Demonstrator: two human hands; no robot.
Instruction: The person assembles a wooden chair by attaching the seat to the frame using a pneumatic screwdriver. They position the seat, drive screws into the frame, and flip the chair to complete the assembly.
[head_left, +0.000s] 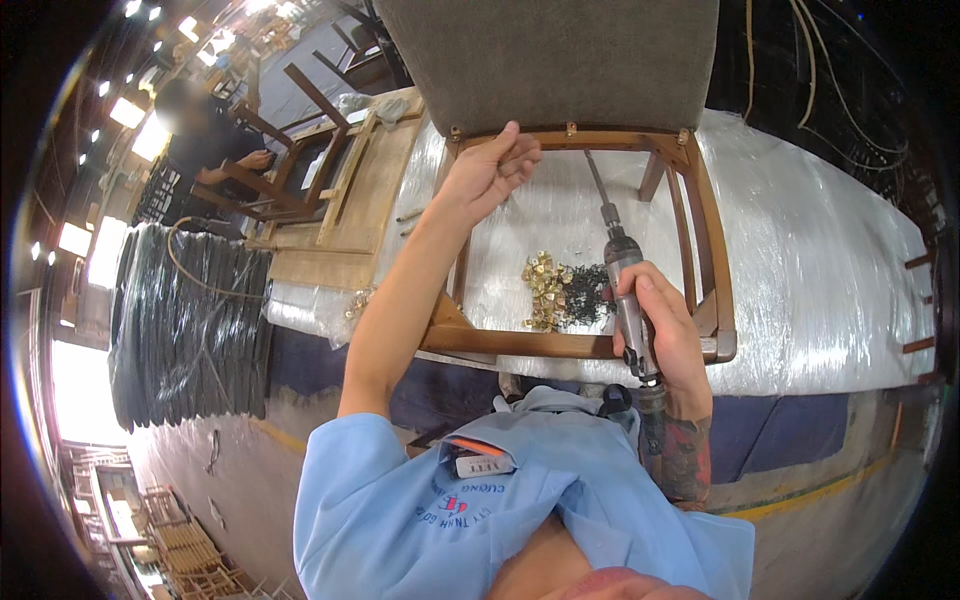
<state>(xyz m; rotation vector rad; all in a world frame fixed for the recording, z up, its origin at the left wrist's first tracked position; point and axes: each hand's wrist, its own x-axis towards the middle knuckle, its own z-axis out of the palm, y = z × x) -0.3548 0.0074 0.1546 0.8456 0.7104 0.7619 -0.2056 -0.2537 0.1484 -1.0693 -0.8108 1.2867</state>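
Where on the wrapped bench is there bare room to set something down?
Bare wrap on the bench right of the chair frame, and inside the frame left of the driver. Crowded: the brass brackets and black screws.
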